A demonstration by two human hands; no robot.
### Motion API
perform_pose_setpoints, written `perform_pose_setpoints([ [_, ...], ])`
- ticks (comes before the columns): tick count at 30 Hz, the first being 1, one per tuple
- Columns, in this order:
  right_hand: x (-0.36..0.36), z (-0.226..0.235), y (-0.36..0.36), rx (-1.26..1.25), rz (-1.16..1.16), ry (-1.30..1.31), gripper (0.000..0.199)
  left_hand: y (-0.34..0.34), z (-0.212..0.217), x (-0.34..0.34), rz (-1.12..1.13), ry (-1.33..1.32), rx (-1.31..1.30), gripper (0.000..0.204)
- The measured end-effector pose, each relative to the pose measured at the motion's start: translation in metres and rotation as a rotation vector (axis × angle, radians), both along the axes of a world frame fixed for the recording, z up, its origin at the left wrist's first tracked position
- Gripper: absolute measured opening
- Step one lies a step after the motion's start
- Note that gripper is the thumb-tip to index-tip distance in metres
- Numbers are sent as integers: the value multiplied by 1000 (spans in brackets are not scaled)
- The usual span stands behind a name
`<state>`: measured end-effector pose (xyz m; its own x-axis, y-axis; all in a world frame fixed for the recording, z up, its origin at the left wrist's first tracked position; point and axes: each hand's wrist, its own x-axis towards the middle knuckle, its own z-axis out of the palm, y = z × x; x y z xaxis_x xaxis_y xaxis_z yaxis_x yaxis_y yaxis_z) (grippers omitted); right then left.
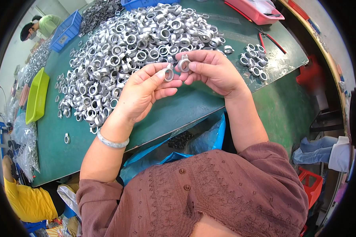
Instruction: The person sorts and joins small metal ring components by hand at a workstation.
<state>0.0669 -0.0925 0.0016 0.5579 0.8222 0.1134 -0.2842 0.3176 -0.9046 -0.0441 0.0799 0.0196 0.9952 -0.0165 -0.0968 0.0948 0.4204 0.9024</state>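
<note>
Between the thumb and fingers of my left hand (146, 85) is a silver metal ring (169, 74) with a small lug. My right hand (215, 71) pinches a second metal ring (183, 64), its lug pointing up. The two hands are close together above the near side of the green table (178, 104), fingertips almost meeting. Just beyond them rises a large pile of similar metal rings (114, 59). To the right of my right hand stands a small group of rings (254, 60), set close together.
Red-handled pliers (272, 41) lie beyond the small group, near a pink tray (257, 12). Blue crate (66, 31) and yellow-green tray (38, 96) are at left. One ring (67, 138) lies alone. A blue plastic bag (209, 136) hangs below the table edge. Other people are around.
</note>
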Motion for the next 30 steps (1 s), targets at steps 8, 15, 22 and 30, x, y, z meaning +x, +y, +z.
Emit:
perform_pose_setpoints([
  [8, -1, 1, -1, 3, 12, 2, 28, 4, -5, 2, -15, -12, 23, 30],
  [15, -2, 10, -7, -24, -13, -50, 31, 8, -4, 3, 39, -89, 18, 32],
  [22, -21, 32, -21, -197, 229, -269, 20, 13, -2, 3, 31, -110, -79, 34],
  [30, -45, 15, -7, -214, 633, -950, 21, 16, -2, 3, 18, -80, -162, 36],
])
